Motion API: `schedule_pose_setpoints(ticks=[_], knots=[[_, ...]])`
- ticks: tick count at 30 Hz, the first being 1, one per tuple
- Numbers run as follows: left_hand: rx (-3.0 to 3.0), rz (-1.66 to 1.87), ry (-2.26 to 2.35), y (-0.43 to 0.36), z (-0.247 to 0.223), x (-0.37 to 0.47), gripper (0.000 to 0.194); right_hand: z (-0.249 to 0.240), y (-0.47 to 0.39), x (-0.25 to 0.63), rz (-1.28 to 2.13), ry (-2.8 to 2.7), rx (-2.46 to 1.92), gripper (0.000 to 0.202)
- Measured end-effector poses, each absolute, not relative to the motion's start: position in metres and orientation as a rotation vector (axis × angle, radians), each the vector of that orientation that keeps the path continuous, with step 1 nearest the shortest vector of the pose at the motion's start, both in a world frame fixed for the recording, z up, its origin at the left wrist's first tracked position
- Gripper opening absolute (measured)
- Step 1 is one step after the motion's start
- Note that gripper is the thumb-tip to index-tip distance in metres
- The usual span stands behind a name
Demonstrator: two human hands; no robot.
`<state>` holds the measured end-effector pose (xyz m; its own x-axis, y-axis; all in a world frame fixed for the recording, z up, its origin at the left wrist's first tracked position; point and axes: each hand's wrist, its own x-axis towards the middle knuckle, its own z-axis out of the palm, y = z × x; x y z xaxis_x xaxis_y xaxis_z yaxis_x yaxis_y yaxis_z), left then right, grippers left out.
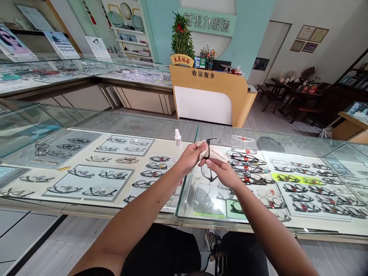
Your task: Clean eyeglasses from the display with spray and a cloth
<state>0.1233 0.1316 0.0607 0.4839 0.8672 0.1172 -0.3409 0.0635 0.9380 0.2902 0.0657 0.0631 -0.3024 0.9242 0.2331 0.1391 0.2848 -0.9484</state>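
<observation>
Both my hands meet above the glass display counter, around a pair of dark-framed glasses (213, 178) and a pale cloth (217, 155). My left hand (190, 156) is closed on the cloth, its thumb pressed against it beside the frame. With thumb and fingers pinched, my right hand (222, 170) holds the glasses near the middle of the frame. One temple points away at the top, and a lens hangs below my fingers. Part of the frame is hidden by the cloth and fingers. A small white bottle (178, 138) stands upright on the counter, beyond my left hand.
Rows of glasses lie inside the glass counter (184, 209) on both sides. Beyond it is a wooden cash desk (240, 92) with a potted plant (182, 38). More display cases stand at the left, and a dark wooden table (296, 86) at the back right.
</observation>
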Motion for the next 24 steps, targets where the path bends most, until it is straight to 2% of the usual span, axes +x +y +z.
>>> schedule_pose_setpoints(ticks=[7,21,24], knots=[[1.095,0.972,0.494,0.133,0.066,0.118,0.048,0.057,0.075,0.297,1.152,-1.535,-0.983,0.05],[1.165,0.995,0.466,0.139,0.056,0.12,0.055,0.066,0.068,0.293,1.139,-1.631,-0.999,0.052],[1.144,0.95,0.443,0.141,0.059,0.115,0.05,0.064,0.07,0.296,1.183,-1.568,-0.995,0.052]])
